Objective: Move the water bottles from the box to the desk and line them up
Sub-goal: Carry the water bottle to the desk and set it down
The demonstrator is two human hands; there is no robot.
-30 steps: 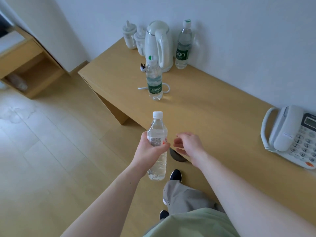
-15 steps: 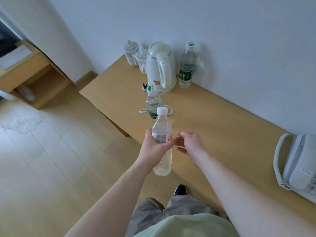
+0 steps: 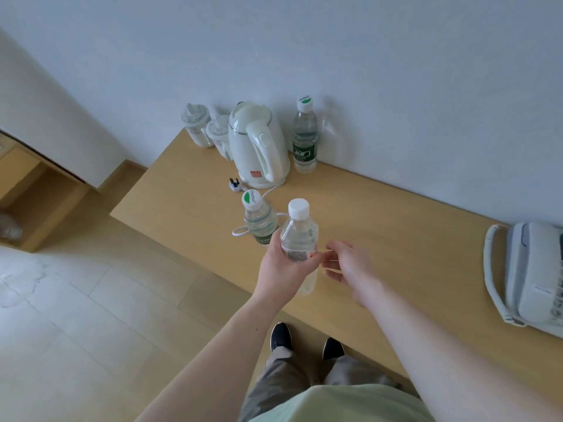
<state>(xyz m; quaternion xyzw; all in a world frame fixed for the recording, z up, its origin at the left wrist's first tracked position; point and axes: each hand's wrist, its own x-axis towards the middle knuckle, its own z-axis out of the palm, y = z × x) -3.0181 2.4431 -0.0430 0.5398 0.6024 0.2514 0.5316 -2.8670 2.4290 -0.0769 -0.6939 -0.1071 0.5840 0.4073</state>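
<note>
Left hand (image 3: 281,266) wrapped around the middle of a clear bottle (image 3: 300,236) with a white cap, fingers curled over the label, thumb on the near side. Bottle held upright, slightly tilted, its base over the near edge of the table (image 3: 396,239); whether the base touched the table could not be told. Grip firm, closed fully around the bottle body.

Right hand (image 3: 350,264) just beside the grip, on its right, fingers loosely spread and a little bent, holding nothing. Fingertips (image 3: 330,254) very near the bottle label, contact not clear.

Just behind the grip, to its left, a green-capped bottle (image 3: 260,217) stood on the table, partly hidden by the left hand. Farther beyond the grip, a white kettle (image 3: 259,147) with its cord and plug (image 3: 234,183), and beside it, against the wall, another green-labelled bottle (image 3: 304,138). Left of the kettle, two covered white cups (image 3: 198,126). Well to the right of the grip, a white telephone (image 3: 530,269) at the picture edge.

Below the grip, two dark shoes (image 3: 280,336) on the floor.
</note>
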